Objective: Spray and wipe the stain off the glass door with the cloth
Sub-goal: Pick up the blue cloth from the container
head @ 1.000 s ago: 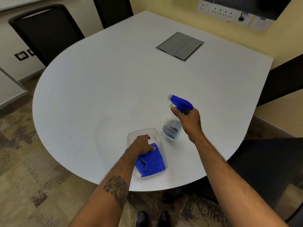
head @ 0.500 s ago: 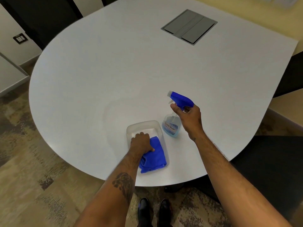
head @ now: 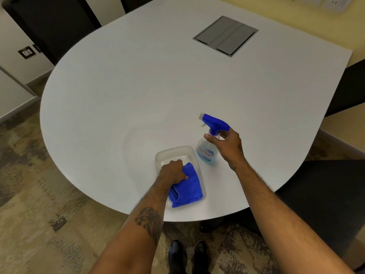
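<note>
Head view. The left hand (head: 172, 172) is closed over the far end of a folded blue cloth (head: 187, 187), which lies in a clear plastic tray (head: 173, 152) near the near edge of a white table (head: 138, 99). The right hand (head: 227, 144) hangs with fingers spread, loosely curled about the neck of a spray bottle (head: 207, 149) standing just right of the tray; whether they touch it cannot be told. The glass door and its stain are not in view.

Risks, as judged: a half-formed grip on the smooth, narrow neck may let the bottle tip or slip; the light tray may lift with the cloth.

Materials: the cloth is soft, plush and ribbed by its folds; the tray is rigid, translucent and round-cornered; the bottle is a clear body holding pale blue liquid under a blue trigger head; the table is matte.
</note>
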`<state>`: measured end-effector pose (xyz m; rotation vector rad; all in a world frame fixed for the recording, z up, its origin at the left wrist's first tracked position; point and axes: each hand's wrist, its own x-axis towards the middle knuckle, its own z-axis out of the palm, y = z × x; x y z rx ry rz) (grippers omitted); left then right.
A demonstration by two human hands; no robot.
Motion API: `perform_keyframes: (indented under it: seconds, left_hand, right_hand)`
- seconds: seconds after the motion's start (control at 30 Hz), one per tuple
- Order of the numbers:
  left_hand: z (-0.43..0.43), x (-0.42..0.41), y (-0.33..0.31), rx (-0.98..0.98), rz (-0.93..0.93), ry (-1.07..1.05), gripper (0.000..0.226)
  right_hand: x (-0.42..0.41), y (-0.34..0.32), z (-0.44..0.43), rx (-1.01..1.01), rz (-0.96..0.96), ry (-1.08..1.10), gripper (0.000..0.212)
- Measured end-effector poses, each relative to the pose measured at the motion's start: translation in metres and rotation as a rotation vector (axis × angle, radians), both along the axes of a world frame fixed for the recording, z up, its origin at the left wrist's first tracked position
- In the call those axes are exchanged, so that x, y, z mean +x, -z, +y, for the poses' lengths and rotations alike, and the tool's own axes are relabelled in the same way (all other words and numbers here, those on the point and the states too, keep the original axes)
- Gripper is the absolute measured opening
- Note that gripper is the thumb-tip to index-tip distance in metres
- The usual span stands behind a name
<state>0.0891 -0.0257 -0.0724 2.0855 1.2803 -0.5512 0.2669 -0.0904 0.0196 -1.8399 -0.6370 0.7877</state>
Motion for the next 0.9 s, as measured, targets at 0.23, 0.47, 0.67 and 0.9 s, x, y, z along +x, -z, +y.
perform_keyframes:
  seconds: [0.23,0.47,0.67,0.9]
  left_hand:
    - [0.017,-0.012,-0.051,-0.065,-0.191,-0.119,0.070]
    - [0.022,-0.042,-0.121,-0.166,-0.507,-0.324,0.047]
    - [0.006,-0.080,-0.190,-0.239,-0.849,-0.469,0.032]
    - [-0.041,-0.128,-0.245,-0.187,-1.088,-0.591,0.039]
  right_hand:
    - [-0.007,-0.006,-0.023,-0.113,-0.120,0.015,0.069]
    - [-0.022,-0.036,-0.056,-0.168,-0.165,0.135,0.028]
    - [-0.063,-0.069,-0.067,-0.018,0.077,-0.051,0.046]
    - [-0.116,-0.125,-0.063,0.206,0.455,-0.463,0.065]
